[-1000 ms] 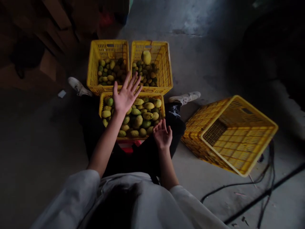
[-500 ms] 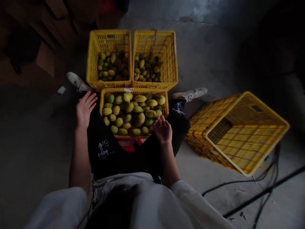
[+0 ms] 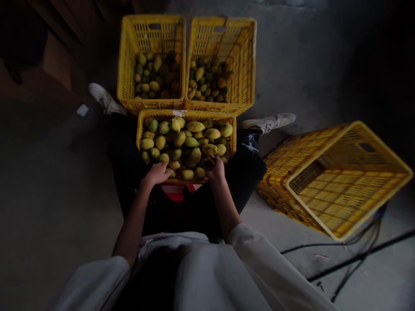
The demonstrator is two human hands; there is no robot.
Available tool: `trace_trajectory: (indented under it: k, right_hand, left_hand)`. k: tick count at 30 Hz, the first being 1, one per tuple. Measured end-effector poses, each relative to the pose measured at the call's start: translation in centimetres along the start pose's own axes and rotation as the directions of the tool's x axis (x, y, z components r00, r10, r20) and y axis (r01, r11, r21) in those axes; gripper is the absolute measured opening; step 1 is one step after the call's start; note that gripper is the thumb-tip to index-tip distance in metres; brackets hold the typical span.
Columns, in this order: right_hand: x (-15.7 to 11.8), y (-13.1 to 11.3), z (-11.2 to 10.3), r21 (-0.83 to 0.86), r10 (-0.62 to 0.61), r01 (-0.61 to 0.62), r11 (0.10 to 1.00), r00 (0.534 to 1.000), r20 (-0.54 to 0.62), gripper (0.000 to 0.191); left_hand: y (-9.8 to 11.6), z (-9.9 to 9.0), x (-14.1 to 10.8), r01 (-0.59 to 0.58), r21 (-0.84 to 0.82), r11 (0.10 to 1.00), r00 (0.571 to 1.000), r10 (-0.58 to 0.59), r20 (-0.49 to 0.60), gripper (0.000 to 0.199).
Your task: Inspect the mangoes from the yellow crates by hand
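Note:
The low yellow crate (image 3: pixel 141 125) between my legs is filled with yellow-green oval fruits (image 3: pixel 193 156). My left hand (image 3: pixel 157 174) reaches over its front left edge. Its fingers are stretched out and lie against a fruit (image 3: pixel 170 173) in the front row, not closed round it. At the front right of the same crate is my right hand (image 3: pixel 215 168), its fingers curled inward among the fruits. What those fingers hold, if anything, is hidden in shadow. A plump yellow fruit (image 3: pixel 209 149) lies just beyond the fingertips.
Two deeper yellow crates, one at left (image 3: pixel 120 65) and one at right (image 3: pixel 253 65), stand beyond, partly filled with similar fruits. A tipped yellow crate (image 3: pixel 288 190) lies right, near black cables (image 3: pixel 324 245). Cardboard boxes (image 3: pixel 58 65) sit at far left.
Both hands were raised and spread at the sides of the low crate. My left has come right and down to the fruits; my right has turned over and curled. The view has shifted slightly.

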State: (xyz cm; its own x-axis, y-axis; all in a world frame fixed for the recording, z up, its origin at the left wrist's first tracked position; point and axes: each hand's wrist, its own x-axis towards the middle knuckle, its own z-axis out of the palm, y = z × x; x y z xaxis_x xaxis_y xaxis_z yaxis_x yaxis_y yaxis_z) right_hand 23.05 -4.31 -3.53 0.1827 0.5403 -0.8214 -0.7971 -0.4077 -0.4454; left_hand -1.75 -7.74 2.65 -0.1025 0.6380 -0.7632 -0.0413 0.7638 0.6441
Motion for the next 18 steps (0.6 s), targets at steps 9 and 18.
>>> trace_trajectory:
  k: [9,18]
  right_hand:
    - [4.2,2.1,7.9,-0.747,-0.402,0.621,0.24,0.763,0.505,0.024]
    - [4.9,4.0,6.7,-0.827,-0.28,0.513,-0.229,0.779,0.561,0.051]
  left_hand:
    - [6.9,5.4,8.8,-0.372,0.032,0.928,0.926,0.373,-0.052,0.036]
    - [1.6,7.8,10.4,-0.514,0.014,0.858,0.858,0.514,-0.007,0.051]
